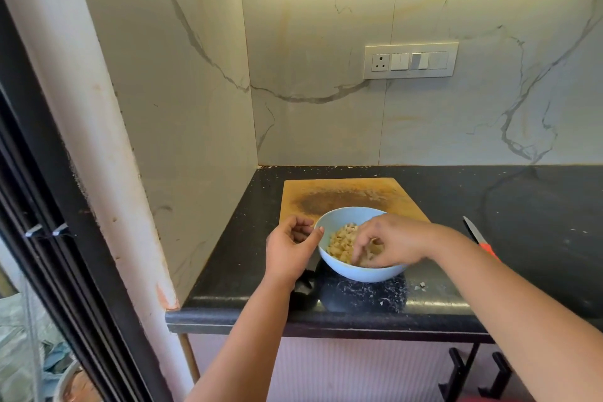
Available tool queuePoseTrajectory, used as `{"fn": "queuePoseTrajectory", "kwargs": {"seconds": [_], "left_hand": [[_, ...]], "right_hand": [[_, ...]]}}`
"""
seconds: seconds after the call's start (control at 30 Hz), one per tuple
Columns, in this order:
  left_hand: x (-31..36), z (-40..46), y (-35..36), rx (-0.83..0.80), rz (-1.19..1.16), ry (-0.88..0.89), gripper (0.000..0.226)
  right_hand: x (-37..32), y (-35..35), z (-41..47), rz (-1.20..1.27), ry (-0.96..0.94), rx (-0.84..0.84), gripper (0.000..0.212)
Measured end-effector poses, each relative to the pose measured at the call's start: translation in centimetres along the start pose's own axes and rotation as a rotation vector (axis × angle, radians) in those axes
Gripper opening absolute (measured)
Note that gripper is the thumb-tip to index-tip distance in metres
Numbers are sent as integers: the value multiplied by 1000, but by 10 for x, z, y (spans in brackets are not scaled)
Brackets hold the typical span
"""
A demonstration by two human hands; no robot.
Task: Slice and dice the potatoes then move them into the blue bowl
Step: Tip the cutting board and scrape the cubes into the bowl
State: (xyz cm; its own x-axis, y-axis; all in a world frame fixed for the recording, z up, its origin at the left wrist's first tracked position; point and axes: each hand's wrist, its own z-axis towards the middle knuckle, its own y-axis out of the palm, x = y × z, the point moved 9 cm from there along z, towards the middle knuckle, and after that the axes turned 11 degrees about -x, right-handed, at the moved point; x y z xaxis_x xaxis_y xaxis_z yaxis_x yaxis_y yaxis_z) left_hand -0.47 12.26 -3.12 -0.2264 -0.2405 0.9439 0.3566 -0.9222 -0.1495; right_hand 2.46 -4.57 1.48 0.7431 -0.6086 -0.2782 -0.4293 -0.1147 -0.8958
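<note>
Blue bowl sits on the black counter at the near edge of the wooden cutting board, holding diced potato pieces. Right hand reaches into the bowl, fingers curled down among the pieces; left hand loosely curled, holding nothing, thumb touching the rim. Red-handled knife lies on the counter, right of the bowl.
</note>
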Motion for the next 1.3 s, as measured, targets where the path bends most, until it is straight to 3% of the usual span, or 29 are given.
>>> {"fn": "queuePoseTrajectory", "kwargs": {"seconds": [0.23, 0.4, 0.47, 0.53, 0.67, 0.9, 1.0, 1.1, 1.2, 1.3], "left_hand": [[1, 0, 0, 5, 4, 1, 12], [1, 1, 0, 4, 18, 2, 10], [0, 1, 1, 2, 18, -3, 10], [-1, 1, 0, 4, 10, -6, 11], [0, 0, 0, 0, 1, 0, 12], [0, 0, 1, -10, -5, -5, 12], [0, 0, 0, -9, -3, -13, 9], [-1, 0, -1, -5, 13, -27, 9], [-1, 0, -1, -2, 10, -31, 11], [0, 0, -1, 6, 8, -27, 11]], "right_hand": [[44, -39, -4, 18, 225, 252, 33], [45, -19, -13, -258, 458, -120, 75], [43, -10, -4, -168, 450, -146, 84], [42, -8, 6, -58, 425, -90, 72], [30, -21, 22, -129, 384, 88, 48], [-15, -2, 22, -99, 94, 1, 36], [-4, -2, 2, -111, 107, -39, 23], [28, -25, -9, -62, 190, 123, 20], [34, -41, -14, 61, 121, 283, 26], [8, -19, 0, 160, -11, 166, 18]]}}
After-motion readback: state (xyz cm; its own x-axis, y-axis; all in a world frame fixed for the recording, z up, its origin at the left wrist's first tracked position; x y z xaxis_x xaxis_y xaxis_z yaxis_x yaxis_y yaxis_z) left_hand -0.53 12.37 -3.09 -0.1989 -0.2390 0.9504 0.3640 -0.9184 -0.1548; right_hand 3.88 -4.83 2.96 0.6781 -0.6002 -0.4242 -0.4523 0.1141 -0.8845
